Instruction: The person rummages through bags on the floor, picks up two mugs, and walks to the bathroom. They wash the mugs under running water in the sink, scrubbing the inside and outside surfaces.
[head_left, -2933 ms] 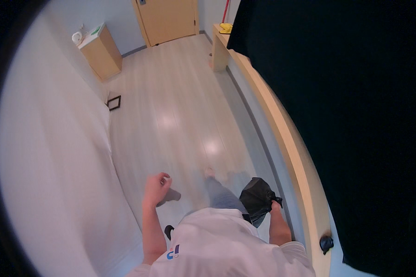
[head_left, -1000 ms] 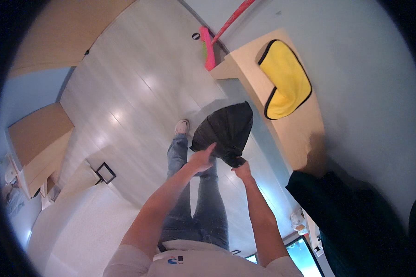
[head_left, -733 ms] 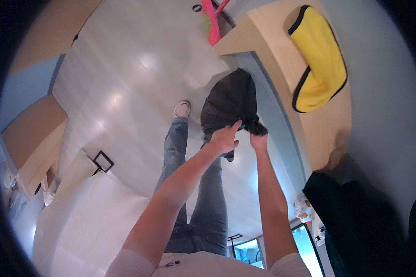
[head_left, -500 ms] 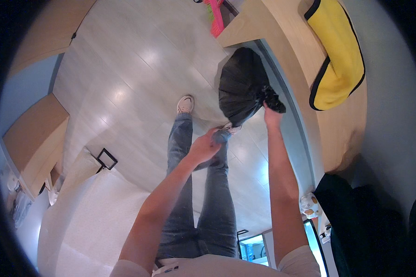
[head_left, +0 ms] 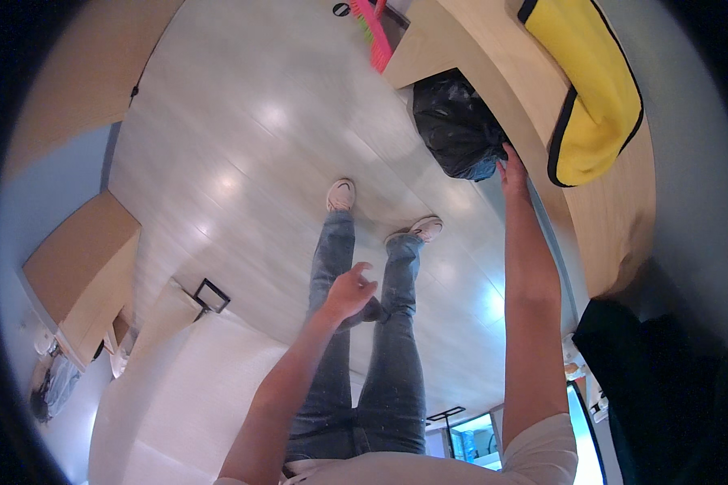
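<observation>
While the left hand [head_left: 352, 293] hangs above the jeans [head_left: 390, 392], fingers loosely curled, slightly apart and seemingly empty, the right hand [head_left: 514, 174] reaches farther out and is the nearer to the black bag [head_left: 455, 121]. Its fingers touch the bag's near right edge; whether they clamp it, I cannot tell. From them the bag lies ahead and leftward, its long axis slanting away to the far left, its right side cut off from view by the wooden ledge [head_left: 534, 97]. Beyond is a pink brush [head_left: 377, 50].
</observation>
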Action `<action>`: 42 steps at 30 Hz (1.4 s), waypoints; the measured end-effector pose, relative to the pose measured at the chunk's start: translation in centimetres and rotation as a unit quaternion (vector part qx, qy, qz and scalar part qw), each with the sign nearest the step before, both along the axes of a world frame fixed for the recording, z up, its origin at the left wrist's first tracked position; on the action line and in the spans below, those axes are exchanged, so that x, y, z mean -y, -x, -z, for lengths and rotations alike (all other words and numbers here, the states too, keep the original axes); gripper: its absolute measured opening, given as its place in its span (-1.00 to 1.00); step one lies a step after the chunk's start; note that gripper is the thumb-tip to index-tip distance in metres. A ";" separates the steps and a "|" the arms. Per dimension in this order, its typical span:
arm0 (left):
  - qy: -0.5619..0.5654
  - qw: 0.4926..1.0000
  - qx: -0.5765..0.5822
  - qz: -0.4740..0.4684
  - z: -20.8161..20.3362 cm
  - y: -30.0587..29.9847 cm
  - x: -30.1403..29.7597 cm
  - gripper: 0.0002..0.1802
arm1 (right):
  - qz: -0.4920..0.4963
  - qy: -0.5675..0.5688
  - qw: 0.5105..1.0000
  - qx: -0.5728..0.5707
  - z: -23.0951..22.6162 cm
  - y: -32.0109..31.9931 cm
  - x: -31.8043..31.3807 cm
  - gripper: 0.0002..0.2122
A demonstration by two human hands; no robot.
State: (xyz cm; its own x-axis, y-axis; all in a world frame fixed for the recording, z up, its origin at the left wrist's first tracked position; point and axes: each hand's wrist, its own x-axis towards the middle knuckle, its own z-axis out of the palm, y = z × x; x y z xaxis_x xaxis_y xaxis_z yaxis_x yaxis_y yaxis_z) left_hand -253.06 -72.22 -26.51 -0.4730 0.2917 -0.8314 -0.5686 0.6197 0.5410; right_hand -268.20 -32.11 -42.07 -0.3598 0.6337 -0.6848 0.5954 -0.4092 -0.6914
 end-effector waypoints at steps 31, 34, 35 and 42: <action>-0.342 0.784 -0.078 0.512 -26.9 -28.2 -17.1 -0.79 | 0.455 0.189 0.785 -0.376 -45.8 -56.6 29.4 -0.50; -0.433 0.569 -0.209 0.667 -30.4 -41.5 -19.8 -0.67 | 0.564 0.168 0.663 -0.462 -47.3 -65.4 27.3 -0.47; -0.454 0.529 -0.236 0.677 -31.7 -45.6 -21.0 -0.64 | 0.577 0.153 0.634 -0.492 -47.6 -69.7 26.2 -0.46; -0.486 0.377 -0.260 0.744 -34.5 -61.1 -27.8 -0.58 | 0.648 0.122 0.472 -0.585 -46.3 -85.5 19.6 -0.61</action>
